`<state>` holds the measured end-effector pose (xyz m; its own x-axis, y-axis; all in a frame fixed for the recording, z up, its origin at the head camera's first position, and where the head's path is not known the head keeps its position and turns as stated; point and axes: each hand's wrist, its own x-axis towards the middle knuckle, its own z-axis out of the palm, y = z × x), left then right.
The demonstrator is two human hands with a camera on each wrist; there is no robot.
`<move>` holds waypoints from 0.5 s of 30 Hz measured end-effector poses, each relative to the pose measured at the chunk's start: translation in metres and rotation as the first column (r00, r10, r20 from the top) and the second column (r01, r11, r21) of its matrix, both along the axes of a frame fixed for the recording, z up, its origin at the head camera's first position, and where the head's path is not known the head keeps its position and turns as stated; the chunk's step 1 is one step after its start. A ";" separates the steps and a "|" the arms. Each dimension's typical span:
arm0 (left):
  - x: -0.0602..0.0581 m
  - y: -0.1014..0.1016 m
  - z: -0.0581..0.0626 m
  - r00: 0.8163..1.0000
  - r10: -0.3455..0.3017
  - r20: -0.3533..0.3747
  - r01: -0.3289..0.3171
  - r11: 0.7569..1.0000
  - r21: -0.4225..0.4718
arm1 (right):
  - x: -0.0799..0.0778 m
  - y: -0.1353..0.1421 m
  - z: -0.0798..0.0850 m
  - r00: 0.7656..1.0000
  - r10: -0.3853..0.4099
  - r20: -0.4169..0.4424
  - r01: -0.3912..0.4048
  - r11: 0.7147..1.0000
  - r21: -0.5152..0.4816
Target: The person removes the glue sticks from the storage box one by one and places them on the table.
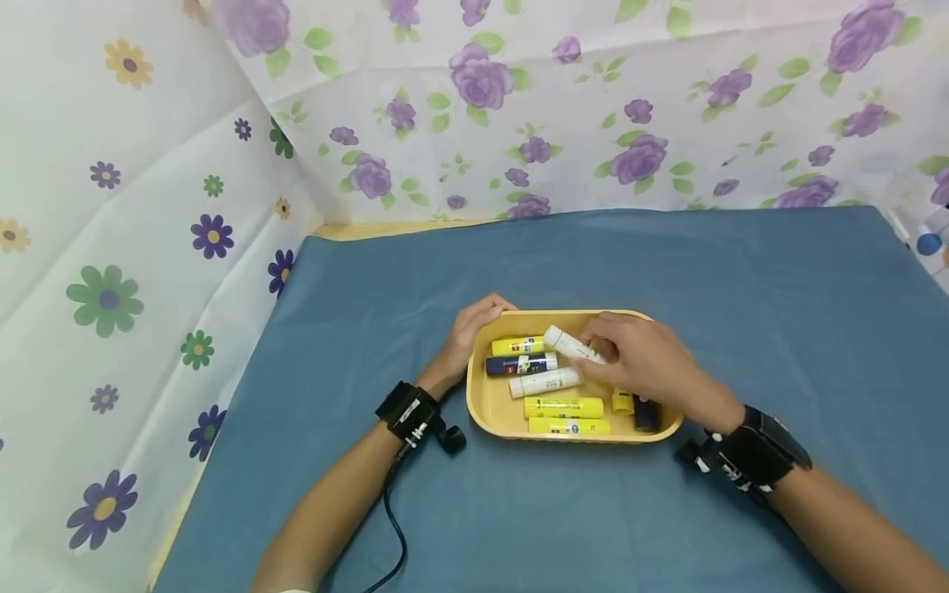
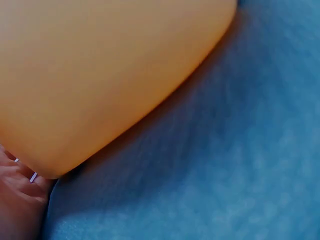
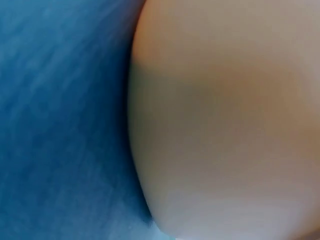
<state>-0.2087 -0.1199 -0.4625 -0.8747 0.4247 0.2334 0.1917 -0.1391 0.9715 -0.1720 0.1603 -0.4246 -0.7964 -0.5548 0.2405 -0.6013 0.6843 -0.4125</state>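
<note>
A yellow plastic basket (image 1: 511, 418) sits on the blue cloth with several glue sticks lying in it. My left hand (image 1: 469, 329) holds the basket at its far left corner; the left wrist view catches part of that hand (image 2: 20, 200) against the basket wall (image 2: 100, 75). Over the basket's right half, my right hand (image 1: 645, 354) pinches a white glue stick (image 1: 567, 341), tilted, between thumb and fingers. Below it lies another white glue stick (image 1: 544, 383), beside a dark blue glue stick (image 1: 519, 364). The right wrist view shows only the basket's outer wall (image 3: 215, 125) and cloth.
Yellow glue sticks (image 1: 563, 408) lie at the basket's near side, one more (image 1: 516, 346) at its far left. A dark one (image 1: 647, 414) stands out at the near right. Blue cloth (image 1: 593, 519) covers the table; flowered sheets (image 1: 445, 123) hang behind and left.
</note>
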 end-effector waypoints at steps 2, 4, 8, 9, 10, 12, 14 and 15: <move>0.000 -0.003 0.000 1.000 0.012 -0.019 -0.012 1.000 0.002 | 0.000 -0.002 0.001 1.000 0.004 -0.014 -0.004 1.000 -0.009; 0.000 -0.004 0.000 0.998 0.016 -0.054 -0.016 1.000 -0.006 | 0.001 -0.003 0.002 1.000 0.004 -0.009 -0.004 1.000 -0.010; 0.000 -0.006 -0.001 0.990 0.015 -0.139 -0.020 0.999 -0.036 | 0.004 -0.003 0.002 0.999 -0.005 0.051 0.008 0.998 -0.058; 0.000 -0.005 -0.002 0.989 0.015 -0.148 -0.021 0.999 -0.039 | 0.005 -0.003 0.002 0.998 -0.002 0.066 0.008 0.996 -0.086; 0.000 -0.006 -0.002 0.987 0.018 -0.158 -0.025 0.999 -0.042 | 0.005 -0.003 0.002 0.997 0.003 0.075 0.006 0.993 -0.117; 0.000 -0.006 -0.002 0.988 0.019 -0.155 -0.026 0.999 -0.040 | 0.004 -0.002 0.002 0.997 0.019 0.081 -0.004 0.983 -0.183; 0.001 -0.006 -0.003 0.988 0.021 -0.152 -0.028 0.999 -0.044 | 0.003 -0.002 0.002 0.996 0.041 0.075 -0.021 0.969 -0.247; 0.001 -0.006 -0.003 0.988 0.022 -0.151 -0.030 0.998 -0.049 | 0.003 -0.001 0.002 0.996 0.045 0.075 -0.022 0.961 -0.277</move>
<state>-0.2075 -0.1260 -0.4652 -0.8422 0.4172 0.3415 0.3387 -0.0835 0.9372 -0.1688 0.1593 -0.4229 -0.8015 -0.5027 0.3239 -0.5792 0.5176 -0.6298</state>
